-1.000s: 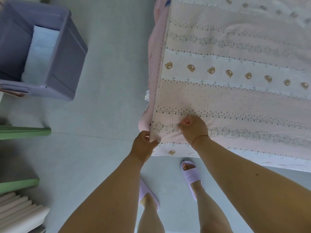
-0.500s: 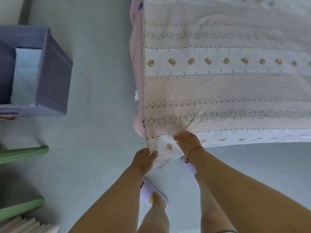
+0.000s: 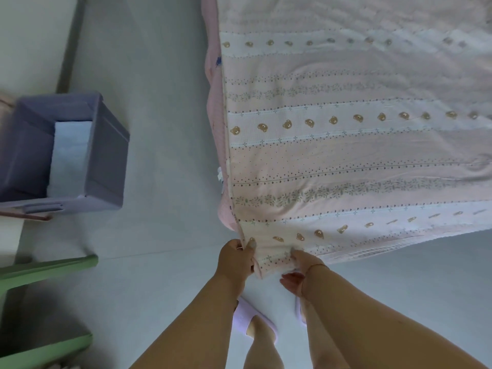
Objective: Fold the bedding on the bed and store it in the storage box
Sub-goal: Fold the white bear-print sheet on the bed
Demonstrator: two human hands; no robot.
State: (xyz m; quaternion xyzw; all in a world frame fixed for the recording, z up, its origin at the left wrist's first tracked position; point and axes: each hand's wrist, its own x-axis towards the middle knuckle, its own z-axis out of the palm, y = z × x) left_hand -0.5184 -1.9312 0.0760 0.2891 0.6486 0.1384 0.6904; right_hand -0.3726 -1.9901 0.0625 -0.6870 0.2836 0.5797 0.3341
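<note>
Bed (image 3: 213, 107): fills 12 to 3 o'clock, only its pink side showing past the cover.

Bear-print quilt (image 3: 359, 161): spread flat over the bed, unfolded. Since a second ago its near corner has come off the mattress edge and now hangs toward you at 6 o'clock, so the first fold is starting, nothing more.

Storage box (image 3: 111, 155): purple, open, on the floor at 9 o'clock, well apart from the bed; a pale folded piece (image 3: 70, 158) already lies inside.

Green frame (image 3: 48, 267): at 8 o'clock, near the box.

Your left hand (image 3: 235, 259): grip pinched on the quilt's left hem at the corner.

Your right hand (image 3: 303, 265): grip closed on the quilt's bottom edge just beside the left hand, having slid down from the quilt's top face.

Slippers (image 3: 253, 320): under the lifted corner.
</note>
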